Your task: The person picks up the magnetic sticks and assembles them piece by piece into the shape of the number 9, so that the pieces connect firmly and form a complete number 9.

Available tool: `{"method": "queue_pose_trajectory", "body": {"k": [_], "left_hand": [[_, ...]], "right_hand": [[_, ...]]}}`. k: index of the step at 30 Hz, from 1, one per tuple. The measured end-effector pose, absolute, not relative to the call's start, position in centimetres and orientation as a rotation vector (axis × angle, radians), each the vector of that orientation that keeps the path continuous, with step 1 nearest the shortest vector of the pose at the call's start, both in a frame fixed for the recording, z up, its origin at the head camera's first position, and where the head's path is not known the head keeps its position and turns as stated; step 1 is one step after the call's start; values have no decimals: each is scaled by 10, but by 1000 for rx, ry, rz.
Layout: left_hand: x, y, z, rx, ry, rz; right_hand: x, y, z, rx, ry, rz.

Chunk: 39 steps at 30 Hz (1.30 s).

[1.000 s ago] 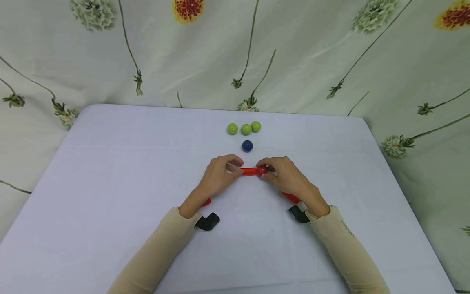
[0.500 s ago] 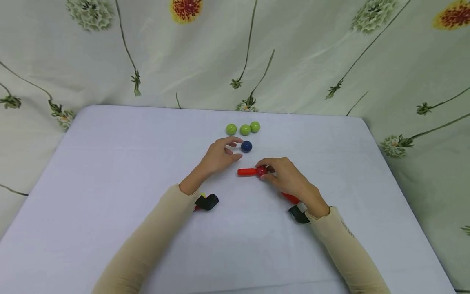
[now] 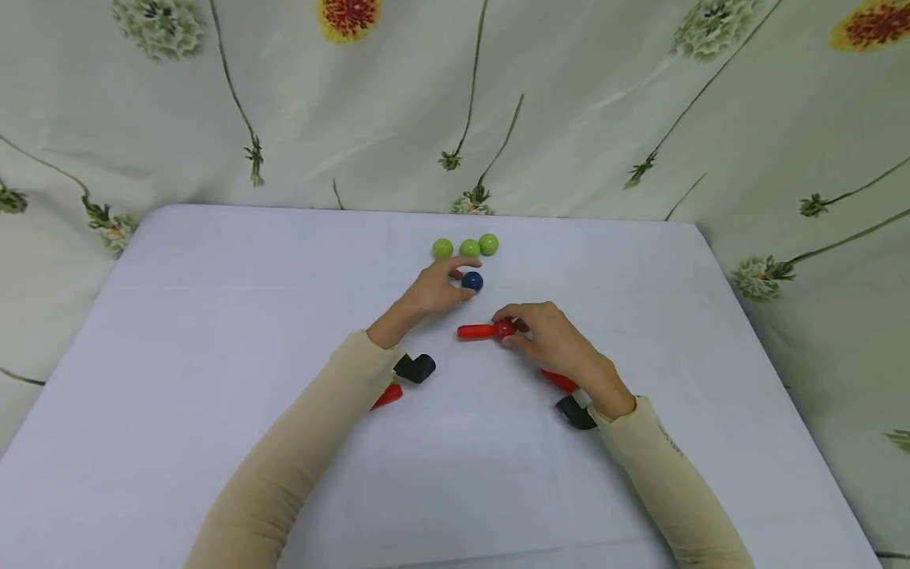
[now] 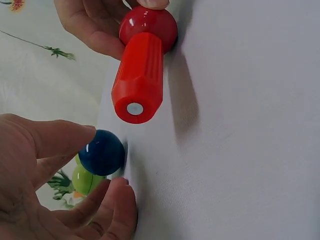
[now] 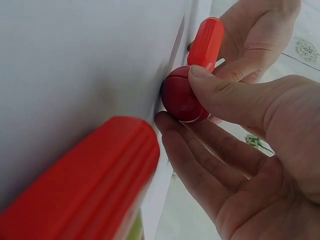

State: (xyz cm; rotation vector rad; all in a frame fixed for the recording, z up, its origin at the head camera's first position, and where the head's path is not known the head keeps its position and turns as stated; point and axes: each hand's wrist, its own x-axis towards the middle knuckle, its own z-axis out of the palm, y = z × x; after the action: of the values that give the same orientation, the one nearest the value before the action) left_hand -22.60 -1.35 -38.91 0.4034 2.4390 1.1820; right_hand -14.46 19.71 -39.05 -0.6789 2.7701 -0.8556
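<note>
My right hand (image 3: 547,338) pinches a glossy red ball (image 5: 182,95) between thumb and fingers. A red ribbed stick (image 3: 475,332) with a pale round spot in its end (image 4: 135,108) joins that ball and points left. My left hand (image 3: 437,288) surrounds a dark blue ball (image 3: 472,281) on the table. Its thumb is at one side of the ball, seemingly touching it, and its fingers are extended on the far side, apart from it in the left wrist view. Behind the blue ball sit three light green balls (image 3: 469,249).
A second red stick (image 3: 558,381) lies under my right wrist, large in the right wrist view. Another red piece (image 3: 387,397) shows partly below my left sleeve. Black wrist cameras (image 3: 415,368) hang under both wrists. A flowered cloth stands behind the white table (image 3: 213,316).
My left hand has left the red stick and moved away from me to the blue ball, its thumb and fingers now around it. The right hand keeps its hold on the red ball.
</note>
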Motion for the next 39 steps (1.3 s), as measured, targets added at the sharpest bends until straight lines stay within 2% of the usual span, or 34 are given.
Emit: {"method": "queue_pose_trajectory", "body": {"k": [19,39], "left_hand": [[-225,-16,-398,417,2488,1161],[-209,-40,-397,478,2572,1097]], "right_hand": [[-144,196,-390,-664,2769,-852],[-144,196,-390,-666,2772,-848]]}}
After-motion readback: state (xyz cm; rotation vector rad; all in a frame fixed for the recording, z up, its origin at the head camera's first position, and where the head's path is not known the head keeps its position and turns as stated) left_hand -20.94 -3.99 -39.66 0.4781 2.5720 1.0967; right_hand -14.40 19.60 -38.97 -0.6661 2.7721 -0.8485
